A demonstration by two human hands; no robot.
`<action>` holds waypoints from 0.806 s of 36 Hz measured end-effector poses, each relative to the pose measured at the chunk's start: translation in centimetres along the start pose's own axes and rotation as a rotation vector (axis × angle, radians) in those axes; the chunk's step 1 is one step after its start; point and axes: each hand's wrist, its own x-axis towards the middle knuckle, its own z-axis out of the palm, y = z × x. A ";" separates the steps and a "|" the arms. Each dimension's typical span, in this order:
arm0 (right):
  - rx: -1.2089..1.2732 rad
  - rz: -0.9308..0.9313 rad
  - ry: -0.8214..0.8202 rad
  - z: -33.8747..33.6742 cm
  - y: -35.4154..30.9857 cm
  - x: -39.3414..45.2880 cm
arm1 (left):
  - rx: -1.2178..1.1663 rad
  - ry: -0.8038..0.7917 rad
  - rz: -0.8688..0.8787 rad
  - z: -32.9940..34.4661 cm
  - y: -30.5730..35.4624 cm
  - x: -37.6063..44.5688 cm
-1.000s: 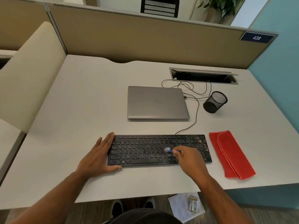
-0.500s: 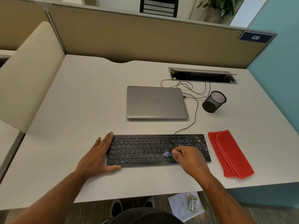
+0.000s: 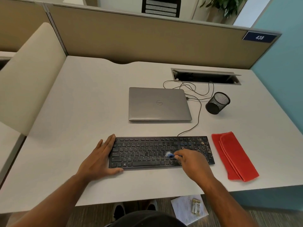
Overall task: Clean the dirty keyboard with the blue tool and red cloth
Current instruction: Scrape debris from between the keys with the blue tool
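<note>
An office cubicle: tan partition panels fence a pale grey desk (image 3: 82,112), with a teal wall on the right. The landmark is the black wired keyboard (image 3: 147,153), lying flat near the desk's front edge.

Behind the keyboard sits a closed silver laptop (image 3: 159,104); to the right of that laptop stands a black mesh pen cup (image 3: 217,103). Just off the keyboard's right end, not touching it, lies the folded red cloth (image 3: 234,156).

The left hand (image 3: 100,159) rests flat and relaxed against the keyboard's left end, fingers straight along the edge and the thumb along the front edge, bracing it. The right hand (image 3: 193,163) hovers over the right-centre keys, fingers curled round the blue tool (image 3: 171,155), a small brush whose pale bristles point left onto the keys. Crumb-like specks cover the number pad at the keyboard's right end; the left keys look cleaner.

The brush looks very light, with a stiff short handle and soft bristles; a fingertip pinch near the handle's rear, as here, probably gives enough control. The keyboard seems light and likely to slide on the smooth desk, so bracing at one end is sensible; its keycaps could snag under hard strokes. The cloth is limp and should be picked up by bunching it or pinching a fold, not by one corner.
</note>
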 end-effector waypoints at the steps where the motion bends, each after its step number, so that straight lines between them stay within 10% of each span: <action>1: -0.031 0.011 0.005 -0.2 0.4 0.1 | -0.002 0.001 0.001 0.0 0.1 0.0; 29: 0.054 0.023 0.027 -1.1 0.2 1.6 | -0.001 -0.006 0.006 0.4 -0.5 0.2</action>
